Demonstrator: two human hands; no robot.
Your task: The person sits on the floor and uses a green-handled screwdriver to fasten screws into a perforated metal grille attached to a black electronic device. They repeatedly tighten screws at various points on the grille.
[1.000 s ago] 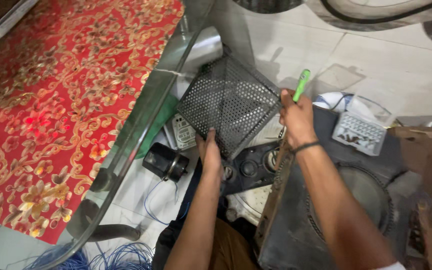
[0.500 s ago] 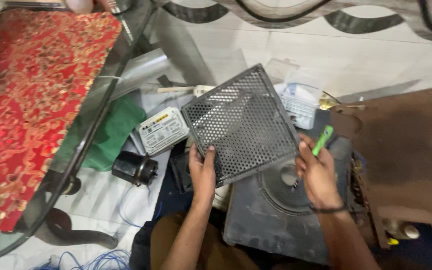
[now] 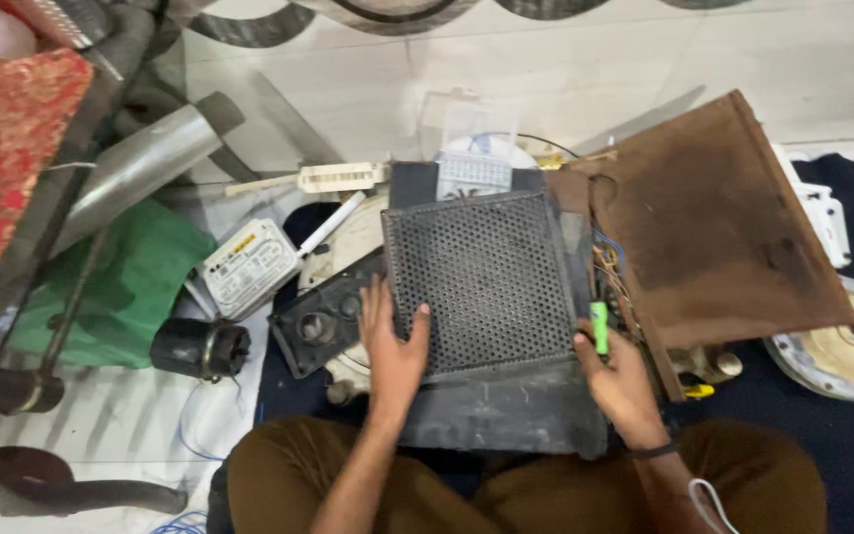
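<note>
A black perforated metal grille (image 3: 481, 277) lies flat on top of a dark speaker box (image 3: 506, 405) in front of my knees. My left hand (image 3: 390, 346) grips the grille's lower left edge, thumb on top of the mesh. My right hand (image 3: 620, 381) rests at the grille's lower right corner and holds a small green tool (image 3: 599, 326) upright between its fingers. A black band circles my right wrist.
A brown board (image 3: 714, 227) with loose wires leans to the right. A white adapter box (image 3: 247, 267), black cylinder (image 3: 200, 348), green cloth (image 3: 130, 277), metal pipe (image 3: 145, 163) and glass table edge are on the left. A round plate (image 3: 842, 346) sits far right.
The grille was held tilted up in the air; it has come down flat onto the speaker box. Both hands followed it down, and the camera view swung to the right.
</note>
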